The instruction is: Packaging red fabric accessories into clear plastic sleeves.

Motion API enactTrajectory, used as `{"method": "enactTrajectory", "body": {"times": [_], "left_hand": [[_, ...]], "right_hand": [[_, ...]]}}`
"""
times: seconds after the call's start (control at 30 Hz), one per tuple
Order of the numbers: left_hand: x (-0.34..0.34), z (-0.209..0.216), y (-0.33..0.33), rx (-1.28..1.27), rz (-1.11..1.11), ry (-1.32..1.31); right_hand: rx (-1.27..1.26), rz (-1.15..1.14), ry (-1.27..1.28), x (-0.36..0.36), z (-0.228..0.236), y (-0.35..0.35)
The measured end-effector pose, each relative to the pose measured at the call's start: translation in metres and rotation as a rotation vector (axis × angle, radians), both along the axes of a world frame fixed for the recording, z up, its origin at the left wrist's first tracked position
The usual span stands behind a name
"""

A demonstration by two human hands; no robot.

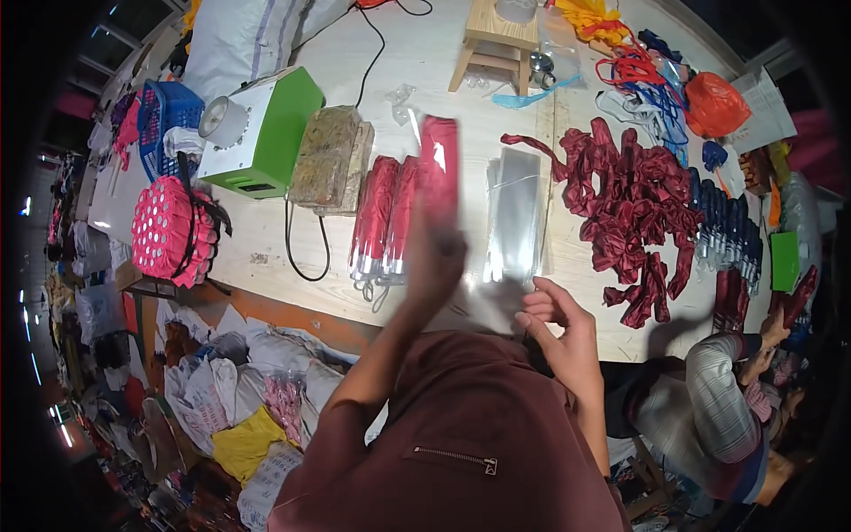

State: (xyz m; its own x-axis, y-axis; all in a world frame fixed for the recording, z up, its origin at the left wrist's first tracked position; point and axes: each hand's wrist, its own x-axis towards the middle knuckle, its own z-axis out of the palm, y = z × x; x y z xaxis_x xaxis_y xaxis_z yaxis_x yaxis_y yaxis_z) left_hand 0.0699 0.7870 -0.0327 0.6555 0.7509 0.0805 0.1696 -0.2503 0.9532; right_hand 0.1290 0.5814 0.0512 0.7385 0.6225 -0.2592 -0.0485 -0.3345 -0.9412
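My left hand (437, 270), smeared by motion, is closed around the lower end of a red folded umbrella (440, 160). Beside it on the table lie more red folded umbrellas (381, 208), with silvery ends and thin wrist loops toward me. My right hand (560, 321) has its fingers apart, with thumb and fingertips close to the table edge. Just beyond those fingertips is a stack of clear plastic sleeves (514, 213). Shiny clear film also lies between my hands; whether my right fingertips touch it is unclear. Right of the stack lies a heap of crumpled dark red fabric covers (625, 208).
A green and white machine (266, 133) stands left, beside stone-like blocks (328, 160). A pink dotted bag (168, 230) and blue basket (168, 124) are farther left. A wooden stool (496, 40) stands behind. Navy folded umbrellas (727, 226) lie right, near another person's sleeve (722, 399).
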Motion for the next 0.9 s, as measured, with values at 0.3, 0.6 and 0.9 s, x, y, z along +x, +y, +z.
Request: {"method": "enactTrajectory", "body": {"times": [0.3,0.6,0.9], "left_hand": [[-0.038,-0.060,0.069,0.740,0.098,0.708],[-0.009,-0.052,0.048,0.771,0.278,0.352],[0.046,-0.099,0.001,0.276,-0.428,0.207]], "right_hand": [[0.190,0.533,-0.109,-0.004,0.096,0.008],[0.871,0.873,-0.185,-0.003,0.133,0.029],[0.928,0.876,-0.120,0.009,0.110,-0.011]]}}
